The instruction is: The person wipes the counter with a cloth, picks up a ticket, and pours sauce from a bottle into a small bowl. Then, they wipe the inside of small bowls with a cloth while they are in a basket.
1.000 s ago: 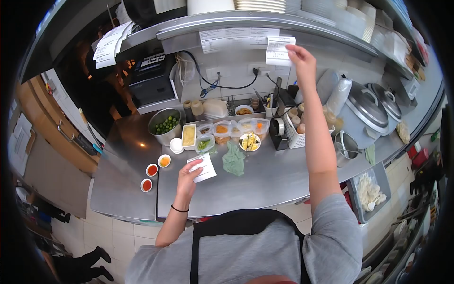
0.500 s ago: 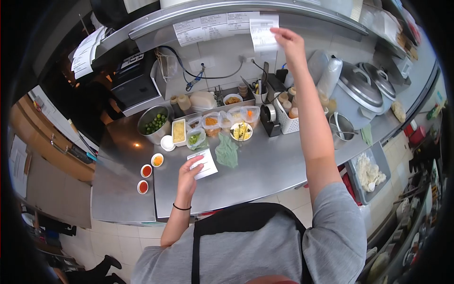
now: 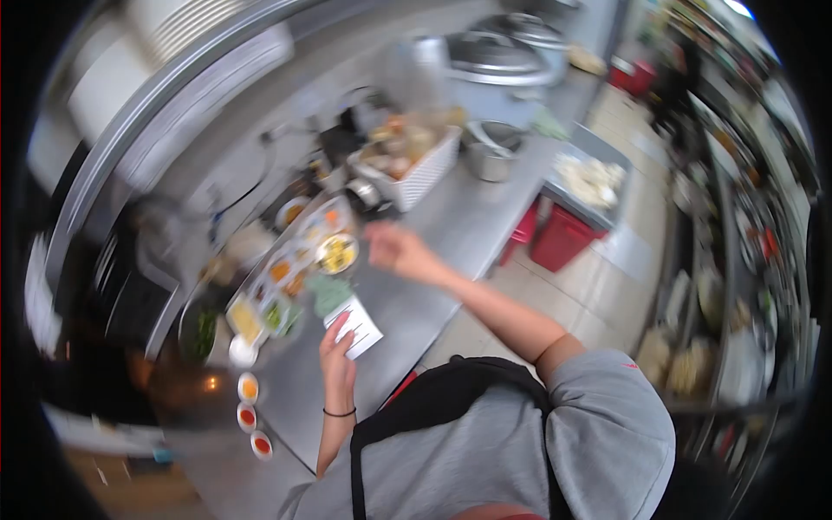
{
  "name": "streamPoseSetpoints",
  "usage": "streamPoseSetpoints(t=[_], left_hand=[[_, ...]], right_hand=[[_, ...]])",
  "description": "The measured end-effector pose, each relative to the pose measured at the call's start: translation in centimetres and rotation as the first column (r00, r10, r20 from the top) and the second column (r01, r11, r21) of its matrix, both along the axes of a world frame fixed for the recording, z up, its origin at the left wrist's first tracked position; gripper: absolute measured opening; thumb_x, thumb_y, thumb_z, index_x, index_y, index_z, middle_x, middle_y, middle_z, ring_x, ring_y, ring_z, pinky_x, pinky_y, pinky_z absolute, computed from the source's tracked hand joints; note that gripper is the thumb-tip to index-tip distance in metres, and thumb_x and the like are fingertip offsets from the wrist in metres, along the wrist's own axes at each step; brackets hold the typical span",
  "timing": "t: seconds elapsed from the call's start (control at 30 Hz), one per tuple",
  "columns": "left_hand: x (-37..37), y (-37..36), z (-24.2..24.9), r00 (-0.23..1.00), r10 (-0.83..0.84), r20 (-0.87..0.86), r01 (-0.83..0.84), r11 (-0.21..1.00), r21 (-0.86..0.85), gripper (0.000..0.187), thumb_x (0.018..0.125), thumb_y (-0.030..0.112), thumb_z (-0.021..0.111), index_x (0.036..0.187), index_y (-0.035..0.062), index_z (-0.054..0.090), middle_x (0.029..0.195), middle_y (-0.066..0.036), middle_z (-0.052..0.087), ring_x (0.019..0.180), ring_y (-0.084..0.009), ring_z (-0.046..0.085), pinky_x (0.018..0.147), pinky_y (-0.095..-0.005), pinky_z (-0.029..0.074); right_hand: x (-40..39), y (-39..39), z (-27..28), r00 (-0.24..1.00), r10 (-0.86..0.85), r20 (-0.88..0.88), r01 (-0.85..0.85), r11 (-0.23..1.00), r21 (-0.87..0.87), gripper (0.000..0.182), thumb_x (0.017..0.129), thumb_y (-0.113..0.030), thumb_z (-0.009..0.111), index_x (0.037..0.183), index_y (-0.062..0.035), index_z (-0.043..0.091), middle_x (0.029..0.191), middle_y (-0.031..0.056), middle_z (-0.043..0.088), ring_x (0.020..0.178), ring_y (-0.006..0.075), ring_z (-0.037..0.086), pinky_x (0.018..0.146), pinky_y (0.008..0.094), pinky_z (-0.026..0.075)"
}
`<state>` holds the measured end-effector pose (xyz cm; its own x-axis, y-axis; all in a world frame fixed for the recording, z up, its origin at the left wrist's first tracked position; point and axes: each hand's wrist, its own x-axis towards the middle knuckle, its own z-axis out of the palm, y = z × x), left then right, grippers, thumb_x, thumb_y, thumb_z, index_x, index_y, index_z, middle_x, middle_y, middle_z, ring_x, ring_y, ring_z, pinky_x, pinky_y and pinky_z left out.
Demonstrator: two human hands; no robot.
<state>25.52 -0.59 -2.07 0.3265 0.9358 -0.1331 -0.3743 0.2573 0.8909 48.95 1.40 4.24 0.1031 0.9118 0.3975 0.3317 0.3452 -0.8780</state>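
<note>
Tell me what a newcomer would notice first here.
The white slip in the left hand, bright over the steel counter, stands out. Then come three small white cups with red or orange contents at lower left, and the red bin under the grey tub at right.

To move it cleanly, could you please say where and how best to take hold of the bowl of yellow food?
I'd take the white bowl by its rim, from the right hand's side: its round edge faces bare counter there, while food bags crowd its left.
</note>
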Motion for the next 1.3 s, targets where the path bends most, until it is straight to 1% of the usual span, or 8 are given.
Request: streamPoseSetpoints(t=[0.23, 0.63, 0.97, 1.07, 1.13, 1.17, 1.2, 1.3], left_hand=[[11.3, -0.7, -1.4, 0.86, -0.509, -0.015, 0.508, 0.86, -0.05, 0.038, 0.077, -0.009, 0.05, 0.115, -0.0025, 0.05, 0.111, -0.013, 0.054, 0.097, -0.017, 0.055, 0.084, -0.0276, 0.045], [33.8, -8.8, -0.7, 0.578, -0.805, -0.135, 0.814, 0.557, 0.161, 0.044, 0.074, -0.008, 0.057, 0.117, -0.0024, 0.046, 0.104, -0.012, 0.057, 0.09, -0.0168, 0.058, 0.079, -0.0278, 0.047], [50.1, -12.5, -12.6, 0.344, -0.903, -0.258, 0.928, 0.369, -0.056, 0.028, 0.075, -0.004, 0.059, 0.102, -0.0013, 0.053, 0.082, -0.008, 0.062, 0.068, -0.0135, 0.059, 0.058, -0.0221, 0.048], [54.0, -9.7, -22.1, 0.019, -0.817, -0.576, 0.968, 0.158, -0.193, 0.023, 0.073, -0.003, 0.057, 0.096, -0.001, 0.057, 0.077, -0.011, 0.062, 0.062, -0.0174, 0.061, 0.052, -0.026, 0.049], [54.9, -6.6, -28.1, -0.15, -0.281, -0.948, 0.972, -0.216, -0.09, 0.025, 0.066, 0.01, 0.066, 0.088, 0.0007, 0.064, 0.069, -0.014, 0.063, 0.062, -0.0225, 0.062, 0.059, -0.0334, 0.05], [54.5, -4.6, -32.0, 0.091, -0.124, -0.988, 0.896, -0.423, 0.136, 0.029, 0.063, 0.019, 0.068, 0.088, 0.0043, 0.065, 0.072, -0.016, 0.063, 0.071, -0.029, 0.063, 0.068, -0.0388, 0.049], [55.5, -4.0, -35.4, -0.057, 0.172, -0.983, 0.78, -0.607, -0.152, 0.031, 0.062, 0.024, 0.069, 0.089, 0.008, 0.066, 0.083, -0.016, 0.063, 0.081, -0.0313, 0.061, 0.077, -0.0396, 0.048], [57.2, -0.9, -37.9, -0.414, 0.197, -0.889, 0.715, -0.534, -0.451, 0.031, 0.063, 0.025, 0.068, 0.088, 0.0082, 0.066, 0.084, -0.015, 0.064, 0.081, -0.0312, 0.061, 0.077, -0.0385, 0.047]], right_hand=[[1.2, -13.7, -8.6, 0.912, -0.258, -0.318, 0.171, 0.946, -0.276, 0.057, 0.078, -0.004, 0.058, 0.13, -0.0127, 0.035, 0.089, 0.0068, 0.055, 0.076, 0.0129, 0.056, 0.07, 0.0283, 0.046], [16.6, -28.1, -8.5, 0.74, -0.648, -0.182, 0.624, 0.762, -0.177, 0.028, 0.071, 0.0, 0.056, 0.097, -0.0074, 0.065, 0.087, 0.0102, 0.058, 0.089, 0.0209, 0.054, 0.079, 0.0313, 0.042], [26.6, -36.1, -12.0, 0.378, -0.826, 0.419, 0.924, 0.364, -0.117, 0.028, 0.07, 0.004, 0.051, 0.095, -0.0037, 0.063, 0.096, 0.0106, 0.059, 0.086, 0.0276, 0.058, 0.076, 0.0325, 0.046], [31.2, -38.7, -11.8, 0.293, -0.82, 0.492, 0.956, 0.257, -0.141, 0.032, 0.069, 0.005, 0.05, 0.096, -0.0047, 0.063, 0.097, 0.0098, 0.059, 0.087, 0.027, 0.058, 0.076, 0.032, 0.047], [35.1, -40.0, -11.0, 0.247, -0.854, 0.458, 0.969, 0.209, -0.131, 0.033, 0.069, 0.005, 0.05, 0.097, -0.0052, 0.063, 0.099, 0.0099, 0.059, 0.089, 0.027, 0.057, 0.076, 0.0323, 0.047], [36.9, -40.5, -10.6, 0.208, -0.883, 0.42, 0.978, 0.175, -0.118, 0.034, 0.069, 0.005, 0.05, 0.098, -0.0056, 0.062, 0.1, 0.01, 0.059, 0.09, 0.027, 0.057, 0.077, 0.0326, 0.046], [38.9, -41.3, -10.0, 0.195, -0.882, 0.43, 0.98, 0.16, -0.117, 0.034, 0.069, 0.005, 0.05, 0.098, -0.0056, 0.062, 0.1, 0.01, 0.059, 0.09, 0.027, 0.057, 0.077, 0.0326, 0.046], [45.3, -45.0, -7.3, 0.001, -0.84, 0.542, 0.995, 0.056, 0.085, 0.033, 0.07, 0.003, 0.051, 0.099, -0.0071, 0.062, 0.104, 0.0093, 0.059, 0.093, 0.027, 0.056, 0.078, 0.033, 0.045]])
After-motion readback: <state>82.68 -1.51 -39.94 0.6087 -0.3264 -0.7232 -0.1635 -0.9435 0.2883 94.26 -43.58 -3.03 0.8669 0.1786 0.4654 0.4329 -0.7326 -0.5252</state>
